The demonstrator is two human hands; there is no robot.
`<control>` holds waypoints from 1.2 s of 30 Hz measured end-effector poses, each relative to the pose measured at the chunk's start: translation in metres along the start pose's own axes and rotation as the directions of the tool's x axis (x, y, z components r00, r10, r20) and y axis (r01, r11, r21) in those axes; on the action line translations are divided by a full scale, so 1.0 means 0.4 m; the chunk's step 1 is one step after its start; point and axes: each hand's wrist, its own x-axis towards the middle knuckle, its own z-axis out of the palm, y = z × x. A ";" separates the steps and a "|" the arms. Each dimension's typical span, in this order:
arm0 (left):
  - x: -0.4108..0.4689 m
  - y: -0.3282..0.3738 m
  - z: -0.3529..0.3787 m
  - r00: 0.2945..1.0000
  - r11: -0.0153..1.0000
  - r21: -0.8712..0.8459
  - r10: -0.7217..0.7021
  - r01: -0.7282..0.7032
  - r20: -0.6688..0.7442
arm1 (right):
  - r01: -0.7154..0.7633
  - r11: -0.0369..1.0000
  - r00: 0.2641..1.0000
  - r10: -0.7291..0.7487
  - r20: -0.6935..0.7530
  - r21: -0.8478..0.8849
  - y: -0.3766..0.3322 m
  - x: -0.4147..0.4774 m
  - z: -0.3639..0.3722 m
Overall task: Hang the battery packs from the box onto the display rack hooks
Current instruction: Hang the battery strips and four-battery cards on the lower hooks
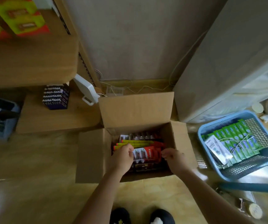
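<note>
One purple display carton (55, 97) sits on the low shelf at far left. One open cardboard box (136, 109) stands on the floor in front of you, battery packs inside: three yellow-edged packs (134, 141) stacked behind, one red battery pack (146, 153) on top. Your left grip (123, 156) is clamped on that red pack's left edge. Your right grip (172, 157) is curled at its right edge; can't tell whether it's holding. One blue basket (223, 119) at right holds green cartons (236, 139), too blurred to count.
</note>
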 end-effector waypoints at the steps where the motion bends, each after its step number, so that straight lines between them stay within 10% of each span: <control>1: 0.025 -0.023 0.036 1.000 1.000 0.015 0.016 -0.016 0.023 | -0.023 1.000 1.000 0.023 0.007 0.001 0.028 0.033 0.029; 14: 0.339 -0.202 0.322 0.959 0.968 0.097 0.211 -0.232 0.190 | -0.159 0.928 0.965 0.218 0.143 -0.338 0.229 0.409 0.268; 24: 0.219 -0.165 0.161 0.979 0.957 0.240 0.127 -0.164 0.162 | 0.015 0.966 0.999 -0.024 -0.031 -0.257 0.133 0.281 0.166; 36: -0.211 0.084 -0.372 0.987 0.879 -0.475 -0.047 -0.031 -0.152 | 0.308 0.947 0.915 -0.321 -0.245 -0.090 -0.302 -0.153 -0.243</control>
